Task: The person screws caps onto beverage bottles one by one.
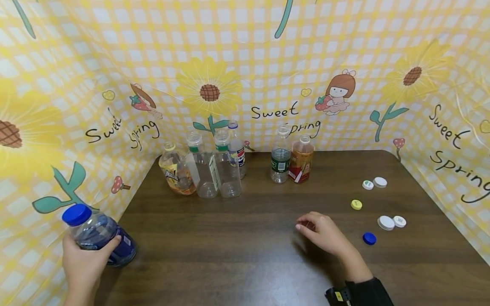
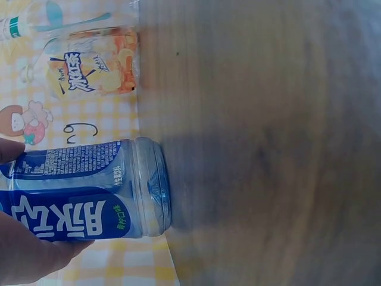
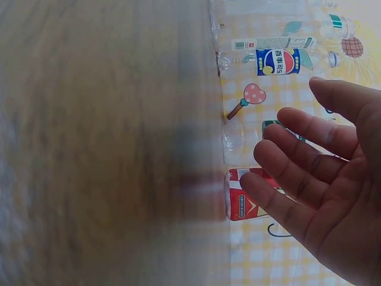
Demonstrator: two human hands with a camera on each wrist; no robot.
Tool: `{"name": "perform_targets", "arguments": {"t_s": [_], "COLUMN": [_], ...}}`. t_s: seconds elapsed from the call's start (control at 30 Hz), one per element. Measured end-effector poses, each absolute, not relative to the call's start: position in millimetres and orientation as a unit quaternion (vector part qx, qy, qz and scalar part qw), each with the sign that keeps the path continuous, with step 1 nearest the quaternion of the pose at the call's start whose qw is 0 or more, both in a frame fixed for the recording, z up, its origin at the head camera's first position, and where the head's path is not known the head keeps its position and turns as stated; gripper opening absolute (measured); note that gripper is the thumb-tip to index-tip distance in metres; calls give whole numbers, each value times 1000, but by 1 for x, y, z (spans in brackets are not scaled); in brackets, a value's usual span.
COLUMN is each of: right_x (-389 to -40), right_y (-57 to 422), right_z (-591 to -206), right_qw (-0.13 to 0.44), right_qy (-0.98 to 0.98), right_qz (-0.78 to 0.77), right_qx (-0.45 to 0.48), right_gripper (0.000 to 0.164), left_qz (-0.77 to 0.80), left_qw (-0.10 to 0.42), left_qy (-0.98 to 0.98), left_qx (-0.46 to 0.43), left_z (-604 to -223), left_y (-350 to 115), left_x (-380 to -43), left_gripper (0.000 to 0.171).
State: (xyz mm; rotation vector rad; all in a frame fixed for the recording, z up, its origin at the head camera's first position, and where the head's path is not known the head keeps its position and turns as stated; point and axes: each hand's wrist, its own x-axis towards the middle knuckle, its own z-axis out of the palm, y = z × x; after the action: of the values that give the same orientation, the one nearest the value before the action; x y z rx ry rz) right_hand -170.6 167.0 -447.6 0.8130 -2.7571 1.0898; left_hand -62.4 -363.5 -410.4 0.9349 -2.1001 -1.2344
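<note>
Here, the left hand (image 1: 83, 262) grips a blue-capped bottle (image 1: 100, 230); well apart, the right hand (image 1: 324, 233) (fingers loosely bent) hovers over the brown table (image 1: 229, 246), near a yellow cap (image 1: 356, 205).

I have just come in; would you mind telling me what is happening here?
A person's left hand grips a blue-capped bottle at the left side of the table. The right hand holds nothing, its fingers relaxed. Toward the back stand six bottles without caps; six loose caps lie at the right.

Soft glare lies on the brown tabletop (image 1: 264, 255).
</note>
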Motion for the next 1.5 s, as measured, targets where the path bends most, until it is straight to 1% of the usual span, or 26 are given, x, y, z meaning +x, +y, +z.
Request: {"name": "perform_targets", "arguments": {"t_s": [0.13,0.2,0.23,0.27,0.33,0.4,0.43,0.47,0.5,0.53,0.57,0.6,0.67,0.73,0.8,0.87,0.9,1.0,1.13,1.3,1.4,1.5], "right_x": [-171,-171,-171,-171,-171,-170,-170,-171,-171,-171,-171,-171,-172,-173,-174,-174,-174,-175,-177,-178,-179,-179], "right_y": [168,169,170,170,171,171,171,171,171,171,171,172,172,172,172,172,172,173,172,171,170,169], "right_z": [-449,-449,-449,-449,-448,-447,-447,-447,-447,-446,-446,-446,-445,-444,-444,-444,-445,-445,-445,-444,-444,-444], "right_qw": [36,37,38,39,42,45,46,47,46,46,45,44,42,39,36,33,31,27,28,25,17,9], "right_qy": [-895,-894,-894,-894,-894,-893,-893,-893,-893,-893,-893,-893,-894,-894,-894,-895,-896,-897,-894,-895,-897,-898], "right_qz": [358,360,360,361,362,362,362,362,361,361,361,361,361,363,362,361,361,359,363,365,363,362], "right_qx": [264,263,263,262,261,263,264,264,264,265,265,264,263,262,261,259,258,257,260,257,252,250], "right_gripper": [20,19,19,19,19,18,18,18,18,18,18,18,18,19,19,19,19,20,20,20,21,21], "left_qz": [-494,-492,-482,-460,-391,-310,-277,-257,-248,-245,-251,-267,-300,-331,-361,-387,-397,-434,-481,-518,-527,-530], "left_qw": [283,308,336,377,473,587,634,665,680,679,664,635,553,454,369,300,273,233,224,201,182,174], "left_qy": [-756,-750,-747,-746,-742,-714,-695,-683,-679,-685,-701,-723,-777,-827,-853,-865,-866,-855,-831,-818,-817,-817], "left_qx": [325,316,311,300,271,223,193,159,125,95,69,50,25,39,76,113,131,160,167,151,148,145], "left_z": [-411,-410,-410,-409,-408,-404,-401,-399,-395,-391,-388,-385,-381,-377,-378,-381,-384,-394,-404,-413,-418,-423], "left_y": [-362,-358,-354,-349,-336,-319,-310,-302,-294,-288,-283,-279,-277,-277,-280,-285,-288,-296,-304,-309,-312,-314], "left_x": [-63,-61,-59,-57,-54,-54,-57,-60,-65,-71,-77,-84,-101,-121,-145,-169,-180,-207,-231,-247,-253,-257], "left_gripper": [101,103,103,102,96,79,72,67,66,67,68,68,69,75,87,97,101,109,112,117,120,122]}}
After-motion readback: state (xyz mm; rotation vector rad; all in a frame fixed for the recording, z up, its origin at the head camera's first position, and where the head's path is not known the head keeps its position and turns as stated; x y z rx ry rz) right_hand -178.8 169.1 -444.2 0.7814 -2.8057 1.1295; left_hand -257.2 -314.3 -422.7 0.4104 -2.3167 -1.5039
